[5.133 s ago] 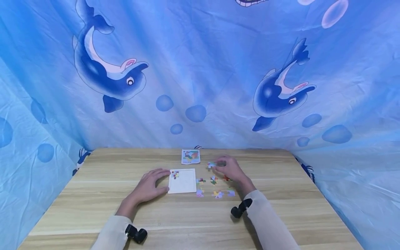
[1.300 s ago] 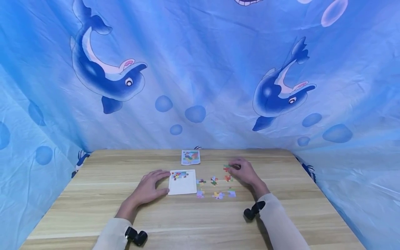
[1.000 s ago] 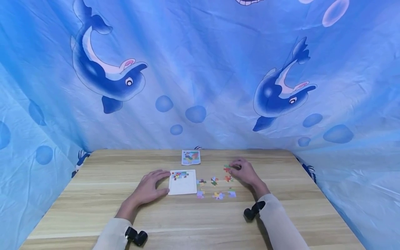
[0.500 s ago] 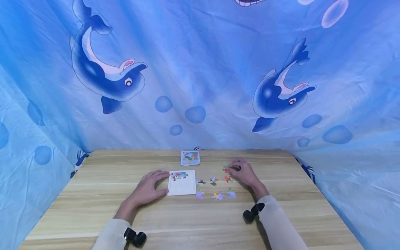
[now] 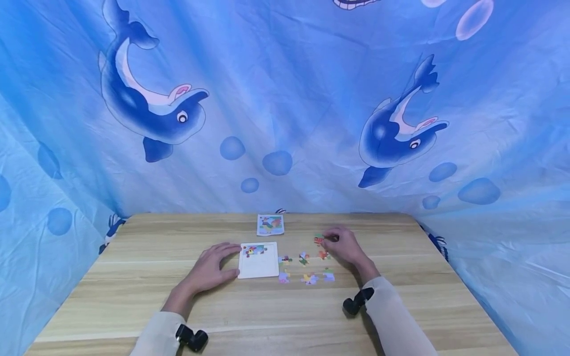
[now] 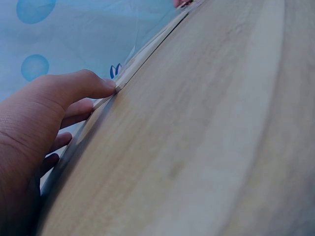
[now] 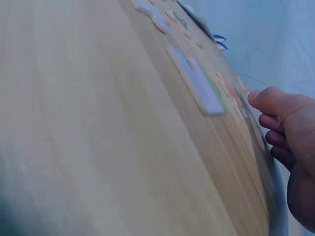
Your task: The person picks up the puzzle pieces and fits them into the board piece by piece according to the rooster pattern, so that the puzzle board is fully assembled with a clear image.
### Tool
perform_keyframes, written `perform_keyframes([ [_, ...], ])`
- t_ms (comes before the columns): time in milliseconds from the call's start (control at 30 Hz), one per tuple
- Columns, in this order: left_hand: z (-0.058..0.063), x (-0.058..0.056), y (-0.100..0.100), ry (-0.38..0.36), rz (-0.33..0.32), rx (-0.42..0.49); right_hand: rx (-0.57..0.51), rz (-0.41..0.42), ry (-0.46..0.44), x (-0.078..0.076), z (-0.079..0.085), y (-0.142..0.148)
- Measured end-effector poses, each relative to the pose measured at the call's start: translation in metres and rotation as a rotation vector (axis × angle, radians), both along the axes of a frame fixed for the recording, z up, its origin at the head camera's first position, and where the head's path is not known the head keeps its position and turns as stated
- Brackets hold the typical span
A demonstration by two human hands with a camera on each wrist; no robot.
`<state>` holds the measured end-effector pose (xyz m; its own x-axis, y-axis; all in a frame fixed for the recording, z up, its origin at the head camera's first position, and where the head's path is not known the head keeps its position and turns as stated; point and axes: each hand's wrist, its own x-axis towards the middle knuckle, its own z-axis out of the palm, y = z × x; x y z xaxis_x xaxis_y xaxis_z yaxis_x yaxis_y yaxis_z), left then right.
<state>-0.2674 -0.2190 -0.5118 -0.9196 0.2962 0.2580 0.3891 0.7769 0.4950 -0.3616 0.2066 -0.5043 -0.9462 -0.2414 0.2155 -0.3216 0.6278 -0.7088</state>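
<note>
On the worktop [image 5: 249, 316], a person is working with both hands over a picture puzzle. The left hand [image 5: 209, 269] is resting at the left edge of the white puzzle board [image 5: 259, 267], its thumb touching near the near corner and its fingertips near the far one — thumb and fingers are standing well apart. The board is lying flat, with joined puzzle pieces [image 5: 255, 250] occupying its far left part and stretching along the far side. The right hand [image 5: 346, 245] is pinching a red-and-green piece [image 5: 318, 241] between thumb and forefinger, the other fingers curling under; this piece is sitting to the right of the board, beyond an orange-red piece [image 5: 323, 255]. Other loose pieces [image 5: 309, 279] are lying in scattered rows between the board and the right hand and nearer the person. A printed picture card [image 5: 270, 225] is lying behind the board, just apart from it. Black wrist devices [image 5: 192, 337] are showing on both pale sleeves [image 5: 156, 333]. A blue dolphin-print curtain [image 5: 285, 99] is hanging behind the worktop.
</note>
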Motion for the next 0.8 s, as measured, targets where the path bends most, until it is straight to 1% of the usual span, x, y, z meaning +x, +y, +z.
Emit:
perform_keyframes([
  [167, -0.002, -0.001, -0.001, 0.003, 0.004, -0.004, -0.025, -0.001, -0.042, 0.002, 0.003, -0.011],
  [300, -0.001, 0.0, -0.001, 0.003, 0.002, -0.002, -0.064, 0.027, -0.066, 0.002, 0.005, -0.02],
  [567, 0.001, 0.0, 0.0, 0.009, 0.004, -0.008, -0.075, 0.08, -0.012, 0.002, 0.009, -0.042],
  [800, 0.0, 0.0, 0.001, -0.003, 0.01, -0.008, -0.078, 0.12, -0.055, 0.007, 0.01, -0.064],
])
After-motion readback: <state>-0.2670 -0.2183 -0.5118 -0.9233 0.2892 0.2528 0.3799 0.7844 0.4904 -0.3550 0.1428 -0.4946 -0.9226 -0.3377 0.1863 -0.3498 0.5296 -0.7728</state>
